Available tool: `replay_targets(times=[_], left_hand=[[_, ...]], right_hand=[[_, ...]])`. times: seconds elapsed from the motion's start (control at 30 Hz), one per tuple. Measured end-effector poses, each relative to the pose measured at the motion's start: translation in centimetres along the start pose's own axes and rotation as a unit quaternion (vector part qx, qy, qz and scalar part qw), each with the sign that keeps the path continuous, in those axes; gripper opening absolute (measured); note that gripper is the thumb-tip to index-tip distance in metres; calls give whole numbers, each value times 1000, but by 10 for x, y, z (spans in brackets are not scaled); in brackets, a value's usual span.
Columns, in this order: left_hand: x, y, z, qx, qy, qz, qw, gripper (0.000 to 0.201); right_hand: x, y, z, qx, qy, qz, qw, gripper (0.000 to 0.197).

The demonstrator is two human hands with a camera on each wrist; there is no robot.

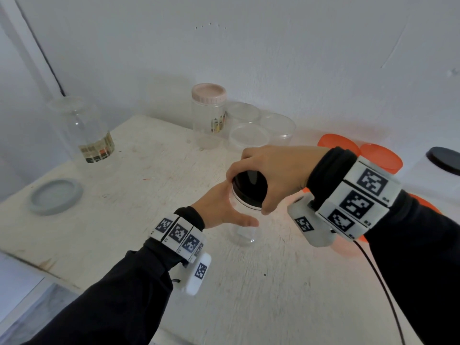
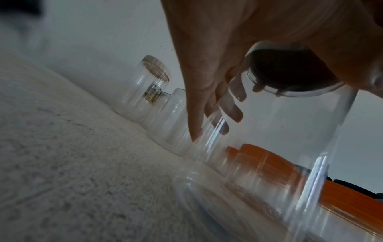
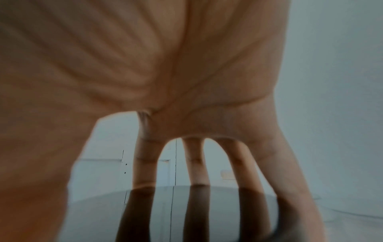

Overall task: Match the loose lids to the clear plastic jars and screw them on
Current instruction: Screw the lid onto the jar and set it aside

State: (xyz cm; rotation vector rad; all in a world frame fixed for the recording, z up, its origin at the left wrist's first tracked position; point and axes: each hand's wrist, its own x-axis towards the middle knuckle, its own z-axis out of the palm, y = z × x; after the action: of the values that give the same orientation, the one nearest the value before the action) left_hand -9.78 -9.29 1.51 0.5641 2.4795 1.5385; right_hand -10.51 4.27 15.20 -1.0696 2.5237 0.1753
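Jar in play: clear plastic jar [image 1: 242, 227] stands upright on the counter [image 1: 149, 220], dead centre of the head view.
Right hand: right hand [image 1: 271, 175] comes over the top, fingers [image 3: 143, 163] curled round the rim of the glossy black lid [image 1: 249, 186], gripping it on the jar's mouth.
Left hand: left hand [image 1: 219, 210] wraps the jar's wall from nine o'clock, thumb in front, fingers [image 2: 234, 113] showing through the plastic behind.
Progress: looks mid-screw; whether the thread is seated I cannot tell.
Done: pink-lidded jar [image 1: 209, 115] at twelve o'clock, ribbed cap on.
Left: three clear tubs [image 1: 258, 125] by the wall, a tall labelled jar [image 1: 84, 130] at ten o'clock, a flat grey lid [image 1: 56, 196] at nine o'clock; orange lids [image 1: 380, 158] at two o'clock.
Surfaces: counter matte, scuffed white; jars thin, smooth, cylindrical.
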Motion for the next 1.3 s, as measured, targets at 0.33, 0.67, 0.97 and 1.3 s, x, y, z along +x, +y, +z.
replay_targets(times=[0.33, 0.67, 0.97, 1.3], left_hand=[[-1, -1, -1, -23, -4, 0, 1000, 71], [1, -3, -1, -17, -10, 5, 1000, 71], [1, -6, -1, -16, 5, 10, 1000, 79], [1, -3, -2, -18, -13, 8, 1000, 69]], right_hand=[[0, -1, 0, 13, 39, 39, 998, 68], [-5, 6, 6, 18, 12, -34, 999, 73], [-3, 5, 7, 8, 10, -39, 999, 72], [-4, 7, 6, 34, 11, -39, 999, 71]])
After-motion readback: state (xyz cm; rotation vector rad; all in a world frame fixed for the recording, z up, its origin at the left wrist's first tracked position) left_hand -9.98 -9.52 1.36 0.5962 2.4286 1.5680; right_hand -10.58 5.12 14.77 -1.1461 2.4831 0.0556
